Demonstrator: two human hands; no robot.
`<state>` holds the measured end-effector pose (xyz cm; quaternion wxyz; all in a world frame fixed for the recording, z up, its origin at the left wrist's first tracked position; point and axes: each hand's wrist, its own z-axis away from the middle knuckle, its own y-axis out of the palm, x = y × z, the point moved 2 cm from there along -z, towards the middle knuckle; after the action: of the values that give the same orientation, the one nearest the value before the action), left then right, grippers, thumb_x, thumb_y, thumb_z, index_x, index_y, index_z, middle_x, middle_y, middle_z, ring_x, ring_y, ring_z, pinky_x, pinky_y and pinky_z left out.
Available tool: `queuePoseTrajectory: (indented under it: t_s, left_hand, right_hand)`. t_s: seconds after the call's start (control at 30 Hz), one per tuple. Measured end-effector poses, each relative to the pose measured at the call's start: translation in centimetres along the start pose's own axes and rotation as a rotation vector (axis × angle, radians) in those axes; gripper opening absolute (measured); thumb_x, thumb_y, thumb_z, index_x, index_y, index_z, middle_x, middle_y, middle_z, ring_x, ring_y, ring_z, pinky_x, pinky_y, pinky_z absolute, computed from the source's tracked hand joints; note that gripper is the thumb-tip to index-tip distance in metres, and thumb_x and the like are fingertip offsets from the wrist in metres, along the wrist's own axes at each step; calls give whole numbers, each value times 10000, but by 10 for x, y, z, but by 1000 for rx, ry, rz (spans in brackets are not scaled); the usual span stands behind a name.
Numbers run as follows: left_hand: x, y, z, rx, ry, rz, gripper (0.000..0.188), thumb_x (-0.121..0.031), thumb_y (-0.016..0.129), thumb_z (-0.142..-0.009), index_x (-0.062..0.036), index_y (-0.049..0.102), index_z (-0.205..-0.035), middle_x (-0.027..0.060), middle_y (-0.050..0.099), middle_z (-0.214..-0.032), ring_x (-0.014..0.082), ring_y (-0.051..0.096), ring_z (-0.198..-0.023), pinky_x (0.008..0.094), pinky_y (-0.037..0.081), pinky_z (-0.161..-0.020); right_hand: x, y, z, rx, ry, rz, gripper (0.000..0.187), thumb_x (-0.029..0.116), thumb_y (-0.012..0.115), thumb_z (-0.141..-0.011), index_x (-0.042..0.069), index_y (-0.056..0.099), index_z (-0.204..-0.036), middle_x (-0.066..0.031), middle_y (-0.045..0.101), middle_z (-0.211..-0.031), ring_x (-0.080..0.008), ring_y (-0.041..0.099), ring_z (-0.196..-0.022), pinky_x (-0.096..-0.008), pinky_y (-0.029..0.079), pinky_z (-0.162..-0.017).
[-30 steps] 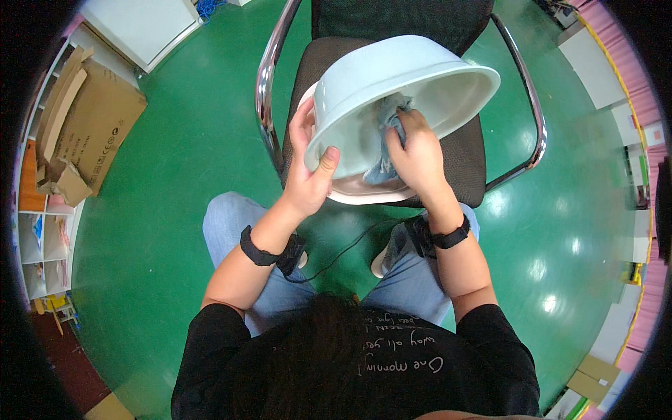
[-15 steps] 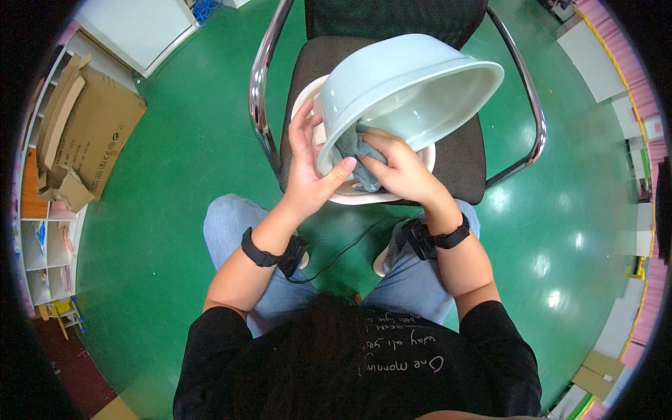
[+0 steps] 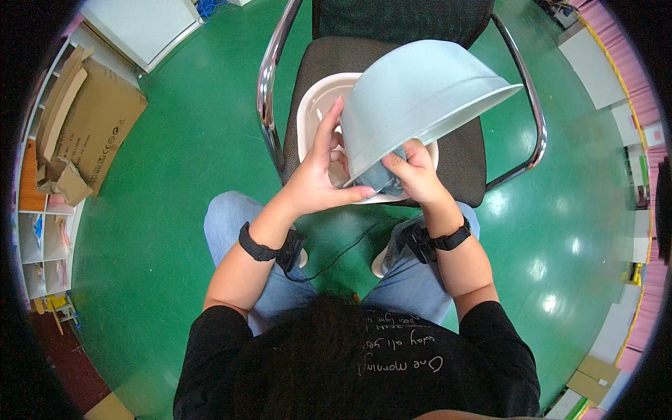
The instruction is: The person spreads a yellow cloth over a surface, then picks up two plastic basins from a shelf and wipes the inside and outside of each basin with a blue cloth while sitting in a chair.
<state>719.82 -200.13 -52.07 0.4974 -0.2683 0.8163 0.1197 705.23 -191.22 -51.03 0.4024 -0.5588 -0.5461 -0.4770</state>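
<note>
The fingers [image 3: 337,110] of the left hand [image 3: 315,178] grip one end of a pale blue basin [image 3: 420,91], with the thumb at the lower end of its rim. The basin hangs tilted, mouth down, over a white tub [image 3: 306,115] on the chair seat [image 3: 462,157]. The right hand [image 3: 418,175] clutches a bunched grey-blue cloth [image 3: 381,180] at the rim — from where I stand, some of its fingertips are lost behind it, so I cannot tell how far inside they reach.

It looks like wiping, and I'd judge that a firm left grip matters most, since that end carries much of the weight. I'd press the cloth flat along the rim with even strokes — a loose bunch would probably skip the curve.
</note>
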Motion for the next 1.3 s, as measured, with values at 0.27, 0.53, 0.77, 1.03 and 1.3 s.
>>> queuePoseTrajectory:
  t_s: [0.27, 0.53, 0.77, 1.03, 1.3]
  left_hand:
    - [-1, -8, -4, -65, -48, 63, 1135, -137, 765, -661, -131, -81, -1418, 203, 213, -1374, 287, 430, -1167, 378, 426, -902]
    - [-1, -16, -7, -261, -101, 165, 914, -214, 641, -785, -111, -15, -1411, 192, 279, -1323, 268, 376, -1204, 378, 309, -1003]
    - [19, -24, 1, -473, -234, 393, 641, -286, 476, -904, -57, 111, -1379, 139, 305, -1338, 224, 307, -1248, 350, 235, -1043]
    - [19, -23, 2, -500, -288, 465, 622, -288, 476, -908, -74, 127, -1376, 135, 310, -1337, 214, 316, -1243, 353, 263, -1035]
    - [22, -21, 2, -447, -277, 334, 614, -303, 447, -908, -45, 137, -1369, 137, 297, -1330, 213, 300, -1233, 341, 221, -1042]
  right_hand:
    - [5, -5, -10, -57, 123, 152, 270, 191, 542, -905, -29, 573, -1058, -15, 607, -909, -78, 525, -827, -231, 440, -749]
    - [5, -29, -16, -645, 57, -153, 229, 186, 542, -903, 4, 588, -1034, -31, 626, -946, -88, 564, -827, -222, 451, -745]
    - [12, -58, -11, -999, -343, -192, 281, 199, 464, -939, 40, 487, -1169, -76, 586, -1057, -168, 581, -915, -310, 481, -815]
    - [31, -69, -3, -1244, -450, -215, 297, 199, 411, -955, 58, 351, -1210, -111, 513, -1126, -220, 549, -985, -359, 465, -857]
    - [25, -56, -6, -1074, -711, -24, 362, 29, 454, -911, 28, 290, -1234, -124, 420, -1216, -225, 462, -1105, -371, 408, -947]
